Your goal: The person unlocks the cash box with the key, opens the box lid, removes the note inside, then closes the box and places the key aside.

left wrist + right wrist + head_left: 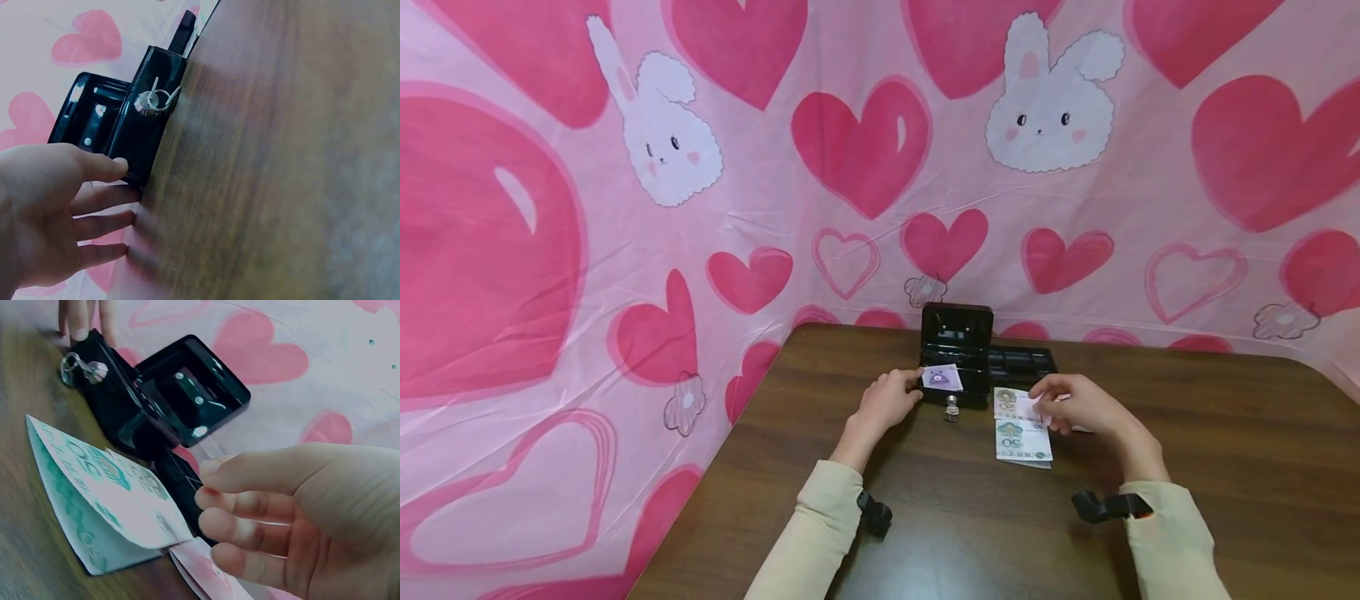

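Cash box (135, 137) — lid (957, 322) up, lock (146, 104) facing the person (808, 533), long axis sideways

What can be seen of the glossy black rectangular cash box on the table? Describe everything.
The glossy black, rectangular, metal-looking cash box stands on the brown wood-look table, towards its far edge. Its round-cornered lid is raised, with two bright dots inside. On the front is a silvery round lock with a key and ring. In the head view, a purple banknote shows in its open left part. The left hand touches its left end.
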{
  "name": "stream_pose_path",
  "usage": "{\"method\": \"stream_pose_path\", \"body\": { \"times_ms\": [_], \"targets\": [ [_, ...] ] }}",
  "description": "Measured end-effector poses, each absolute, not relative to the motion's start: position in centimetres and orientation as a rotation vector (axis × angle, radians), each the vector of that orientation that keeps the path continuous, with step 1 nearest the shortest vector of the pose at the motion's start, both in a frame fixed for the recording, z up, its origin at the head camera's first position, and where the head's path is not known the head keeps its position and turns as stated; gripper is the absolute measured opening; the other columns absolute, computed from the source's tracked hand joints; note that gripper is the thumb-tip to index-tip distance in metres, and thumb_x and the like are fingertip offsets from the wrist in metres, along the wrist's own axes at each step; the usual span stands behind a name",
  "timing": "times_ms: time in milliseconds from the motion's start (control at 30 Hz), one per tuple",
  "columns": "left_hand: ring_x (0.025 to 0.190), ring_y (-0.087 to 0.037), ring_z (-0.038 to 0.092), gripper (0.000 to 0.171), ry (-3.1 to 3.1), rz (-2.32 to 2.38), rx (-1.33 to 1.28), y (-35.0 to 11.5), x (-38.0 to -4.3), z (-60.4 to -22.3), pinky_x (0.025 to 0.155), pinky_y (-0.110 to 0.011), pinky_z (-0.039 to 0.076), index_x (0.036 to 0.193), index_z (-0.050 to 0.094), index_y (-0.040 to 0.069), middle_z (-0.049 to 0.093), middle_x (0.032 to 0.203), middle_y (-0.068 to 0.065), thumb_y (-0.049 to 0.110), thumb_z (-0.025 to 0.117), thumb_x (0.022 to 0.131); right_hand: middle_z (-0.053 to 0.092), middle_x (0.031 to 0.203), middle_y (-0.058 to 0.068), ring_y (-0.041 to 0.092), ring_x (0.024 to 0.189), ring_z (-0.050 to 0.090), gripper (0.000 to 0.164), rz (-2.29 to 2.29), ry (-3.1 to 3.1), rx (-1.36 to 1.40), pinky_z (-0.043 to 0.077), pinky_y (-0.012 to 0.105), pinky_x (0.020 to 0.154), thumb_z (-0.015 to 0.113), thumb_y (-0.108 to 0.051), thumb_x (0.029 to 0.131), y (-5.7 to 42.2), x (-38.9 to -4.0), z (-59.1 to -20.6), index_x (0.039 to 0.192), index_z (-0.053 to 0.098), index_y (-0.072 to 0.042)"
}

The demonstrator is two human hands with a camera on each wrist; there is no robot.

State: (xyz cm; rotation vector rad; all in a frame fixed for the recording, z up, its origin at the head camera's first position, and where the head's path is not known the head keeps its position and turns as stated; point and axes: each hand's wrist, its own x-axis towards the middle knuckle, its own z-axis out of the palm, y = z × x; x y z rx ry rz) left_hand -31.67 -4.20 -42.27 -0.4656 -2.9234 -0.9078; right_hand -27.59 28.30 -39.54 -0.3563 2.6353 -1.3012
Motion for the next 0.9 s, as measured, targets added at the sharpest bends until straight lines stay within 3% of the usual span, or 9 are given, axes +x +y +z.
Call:
{"method": "stream_pose_path", "body": {
  "times_ms": [467,900],
  "targets": [
    [0.108,-0.024,0.066,0.046,-2.915,-0.913,-0.440,-3.8,-32.1,-42.5,0.087,-0.046,0.053,0.141,0.058,0.020,0.068,0.130,-0.008,0.025,0.065,0.096,0.071,0.099,0.017,0.020,0.071,0.060,0.027,-1.202,2.904,-0.439,0.052,0.029,0.059,0.065,-0.017,0.094,25.8,-29.2,-39.5,0.115,0.066,0.000],
    [0.116,-0.027,0.065,0.045,-2.900,-0.919,-0.419,-3.4,-32.5,-42.7,0.091,-0.049,0.051,0.140,0.059,0.022,0.067,0.131,-0.006,0.033,0.065,0.096,0.071,0.100,0.019,0.020,0.068,0.060,0.025,-1.280,2.956,-0.448,0.053,0.028,0.058,0.066,-0.015,0.095,24.1,-30.2,-39.6,0.114,0.065,0.001]
  ]
}}
